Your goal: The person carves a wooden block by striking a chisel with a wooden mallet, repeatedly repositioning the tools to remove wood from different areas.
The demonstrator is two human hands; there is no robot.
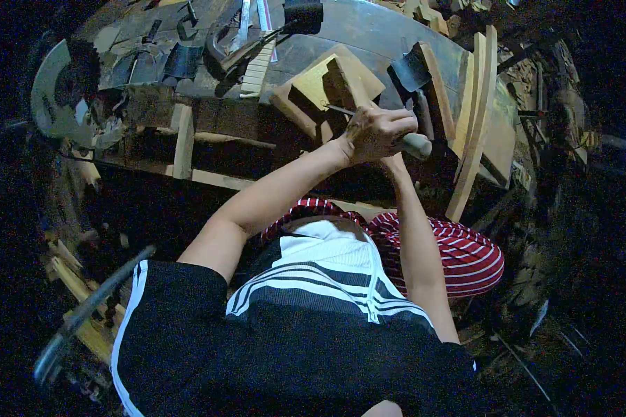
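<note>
My left hand (381, 131) is closed around a hand tool with a pale, rounded handle (417, 146); its thin dark shaft (339, 110) points left over a wooden piece. My right forearm (419, 236) comes up from the right, and my right hand (391, 162) is mostly hidden beneath my left hand, with its fingers out of sight. Just beyond both hands sits an angled wooden piece (295, 111) with a yellowish face (314, 82) and an upright block (353, 80).
Clamps (219, 55), a slatted wooden strip (259, 66) and rulers (265, 15) lie on the dark workbench (368, 31). Long curved boards (476, 118) stand at its right. A metal bar (94, 306) shows at lower left.
</note>
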